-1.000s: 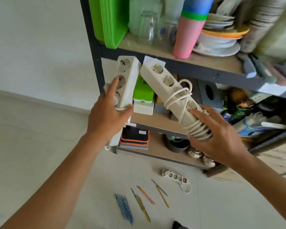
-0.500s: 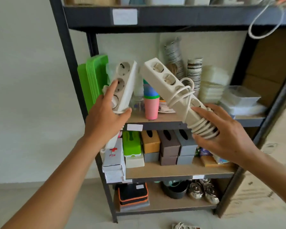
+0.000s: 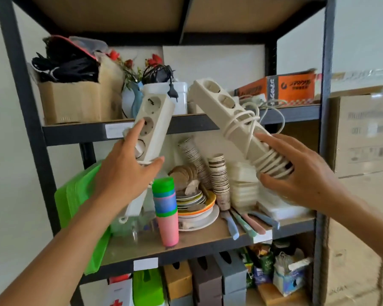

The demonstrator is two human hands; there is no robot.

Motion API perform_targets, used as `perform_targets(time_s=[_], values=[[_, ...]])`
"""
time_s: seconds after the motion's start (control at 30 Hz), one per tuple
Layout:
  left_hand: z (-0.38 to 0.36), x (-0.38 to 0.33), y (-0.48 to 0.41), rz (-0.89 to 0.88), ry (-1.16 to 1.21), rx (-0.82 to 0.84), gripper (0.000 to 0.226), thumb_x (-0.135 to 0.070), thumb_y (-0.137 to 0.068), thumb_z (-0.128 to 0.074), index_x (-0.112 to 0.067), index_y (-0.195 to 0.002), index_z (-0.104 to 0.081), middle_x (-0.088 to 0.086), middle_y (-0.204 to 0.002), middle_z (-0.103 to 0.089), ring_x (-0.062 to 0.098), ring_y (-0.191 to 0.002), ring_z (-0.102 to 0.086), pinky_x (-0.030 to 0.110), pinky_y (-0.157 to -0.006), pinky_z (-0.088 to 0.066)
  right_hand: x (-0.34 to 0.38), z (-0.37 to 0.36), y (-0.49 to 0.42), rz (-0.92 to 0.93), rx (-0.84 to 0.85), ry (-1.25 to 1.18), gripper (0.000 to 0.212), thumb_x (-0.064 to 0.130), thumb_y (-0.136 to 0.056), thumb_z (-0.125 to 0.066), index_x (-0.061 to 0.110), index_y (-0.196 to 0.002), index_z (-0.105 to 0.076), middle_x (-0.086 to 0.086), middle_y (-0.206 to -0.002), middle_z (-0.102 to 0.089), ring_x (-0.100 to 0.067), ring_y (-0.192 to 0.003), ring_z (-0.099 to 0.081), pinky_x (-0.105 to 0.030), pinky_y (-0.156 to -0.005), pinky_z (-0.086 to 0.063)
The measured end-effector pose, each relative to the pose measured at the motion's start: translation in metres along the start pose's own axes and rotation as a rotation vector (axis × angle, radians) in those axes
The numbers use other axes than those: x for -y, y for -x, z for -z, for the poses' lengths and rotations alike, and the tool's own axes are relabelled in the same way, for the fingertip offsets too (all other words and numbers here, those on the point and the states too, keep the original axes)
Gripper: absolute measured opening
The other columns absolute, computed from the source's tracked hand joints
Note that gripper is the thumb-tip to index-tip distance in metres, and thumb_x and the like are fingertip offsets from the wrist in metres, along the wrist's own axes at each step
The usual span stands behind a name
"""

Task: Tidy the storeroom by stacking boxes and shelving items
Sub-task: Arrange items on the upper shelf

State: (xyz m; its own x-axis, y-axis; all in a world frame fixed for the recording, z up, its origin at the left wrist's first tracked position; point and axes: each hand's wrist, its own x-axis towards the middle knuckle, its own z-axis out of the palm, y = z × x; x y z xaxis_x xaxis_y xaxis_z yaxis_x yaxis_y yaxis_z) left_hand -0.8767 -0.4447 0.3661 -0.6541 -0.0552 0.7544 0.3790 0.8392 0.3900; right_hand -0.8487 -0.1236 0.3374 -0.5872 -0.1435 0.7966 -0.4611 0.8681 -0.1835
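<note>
Head view: both hands are raised in front of a dark metal shelf rack (image 3: 20, 107).

- The left hand (image 3: 124, 173) grips a short power strip (image 3: 155, 120). The thumb is clamped on its lower side and the index finger is stretched up over the sockets. The strip is nearly upright, and its top crosses the front edge of the rack's upper shelf.
- The right hand (image 3: 296, 173) holds a long power strip (image 3: 226, 109) at its lower end, which is wrapped in cable, with fingers over and thumb under. The strip tilts up and to the left, its top just above the same shelf edge.
- The two strips are apart.
- On the upper shelf are a cardboard box (image 3: 75, 100) at the left and an orange box (image 3: 292, 87) at the right.
- On the shelf below are green trays (image 3: 75, 206), stacked coloured cups (image 3: 166, 208), plates (image 3: 197, 206) and paper cups (image 3: 219, 180).
</note>
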Motion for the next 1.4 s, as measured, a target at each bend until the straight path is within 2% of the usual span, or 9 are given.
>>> perform_targets(time_s=[0.2,0.4,0.6,0.77,0.93,1.07,1.17,1.23,1.4], values=[[-0.027,-0.055,-0.066,-0.067,-0.016,-0.009,0.075,-0.050,-0.087,-0.059,-0.048,-0.148,-0.016,0.002,-0.141,-0.045,0.029,-0.121,-0.047,0.041,-0.090,-0.044,-0.047,0.023,-0.060,-0.029,-0.070,-0.004,0.079,0.043,-0.075,-0.069,0.039,-0.146,-0.034,0.004,-0.134,-0.051,-0.009,-0.094,-0.048,-0.028,-0.076,-0.035],[-0.053,-0.106,-0.135,-0.121,-0.088,-0.090,0.070,-0.050,-0.088,-0.054,-0.047,-0.146,-0.015,0.004,-0.129,-0.050,0.028,-0.101,-0.053,0.041,-0.078,-0.047,-0.091,0.040,-0.118,0.004,-0.132,-0.006,0.078,0.047,-0.074,-0.064,0.044,-0.146,-0.031,0.003,-0.119,-0.055,-0.015,-0.093,-0.051,-0.033,-0.075,-0.039],[-0.073,-0.142,-0.191,-0.127,-0.154,-0.062,0.074,-0.046,-0.088,-0.057,-0.041,-0.150,-0.017,0.003,-0.145,-0.041,0.029,-0.118,-0.050,0.042,-0.087,-0.047,-0.127,0.056,-0.198,-0.023,-0.005,0.106,0.080,0.052,-0.077,-0.063,0.045,-0.147,-0.025,0.000,-0.118,-0.058,-0.021,-0.097,-0.055,-0.036,-0.079,-0.046],[-0.089,-0.154,-0.219,-0.116,-0.328,-0.054,0.074,-0.050,-0.087,-0.056,-0.042,-0.150,-0.016,0.001,-0.133,-0.031,0.021,-0.098,-0.045,0.035,-0.071,-0.041,-0.138,0.047,-0.260,-0.037,0.115,0.237,0.074,0.053,-0.081,-0.063,0.042,-0.146,-0.028,-0.001,-0.126,-0.054,-0.022,-0.102,-0.053,-0.037,-0.083,-0.048],[-0.105,-0.159,-0.245,-0.097,-0.365,-0.045,0.075,-0.048,-0.085,-0.058,-0.041,-0.148,-0.019,-0.002,-0.123,-0.037,0.025,-0.106,-0.050,0.035,-0.073,-0.043,-0.134,0.026,-0.313,-0.063,0.213,0.277,0.072,0.046,-0.080,-0.065,0.038,-0.144,-0.035,-0.001,-0.127,-0.054,-0.022,-0.108,-0.054,-0.031,-0.079,-0.043],[-0.115,-0.164,-0.267,-0.077,-0.379,-0.052,0.073,-0.043,-0.083,-0.062,-0.041,-0.147,-0.026,0.000,-0.130,-0.048,0.028,-0.114,-0.051,0.039,-0.084,-0.048,-0.131,-0.004,-0.344,-0.091,0.266,0.392,0.057,0.041,-0.076,-0.066,0.027,-0.129,-0.053,0.001,-0.112,-0.060,-0.021,-0.096,-0.059,-0.030,-0.075,-0.046],[-0.120,-0.168,-0.283,-0.044,-0.457,-0.056,0.070,-0.042,-0.081,-0.062,-0.039,-0.144,-0.032,-0.003,-0.130,-0.055,0.027,-0.110,-0.054,0.035,-0.078,-0.047,-0.131,-0.023,-0.353,-0.050,0.261,0.534,0.032,0.029,-0.077,-0.063,0.015,-0.105,-0.061,-0.002,-0.093,-0.062,-0.023,-0.085,-0.061,-0.034,-0.081,-0.052],[-0.124,-0.173,-0.292,-0.021,-0.491,-0.058,0.064,-0.042,-0.080,-0.062,-0.038,-0.139,-0.039,-0.004,-0.128,-0.057,0.026,-0.109,-0.055,0.033,-0.074,-0.043,-0.129,-0.030,-0.354,-0.019,0.247,0.606,0.018,0.020,-0.080,-0.058,0.012,-0.096,-0.058,-0.005,-0.096,-0.062,-0.025,-0.090,-0.062,-0.038,-0.086,-0.053],[-0.135,-0.192,-0.313,-0.001,-0.522,-0.066,0.042,-0.042,-0.079,-0.063,-0.030,-0.119,-0.054,0.000,-0.112,-0.061,0.026,-0.098,-0.054,0.031,-0.068,-0.038,-0.135,-0.044,-0.358,0.006,0.170,0.552,0.023,0.022,-0.086,-0.056,0.010,-0.106,-0.060,-0.007,-0.105,-0.063,-0.029,-0.098,-0.061,-0.041,-0.090,-0.051]])
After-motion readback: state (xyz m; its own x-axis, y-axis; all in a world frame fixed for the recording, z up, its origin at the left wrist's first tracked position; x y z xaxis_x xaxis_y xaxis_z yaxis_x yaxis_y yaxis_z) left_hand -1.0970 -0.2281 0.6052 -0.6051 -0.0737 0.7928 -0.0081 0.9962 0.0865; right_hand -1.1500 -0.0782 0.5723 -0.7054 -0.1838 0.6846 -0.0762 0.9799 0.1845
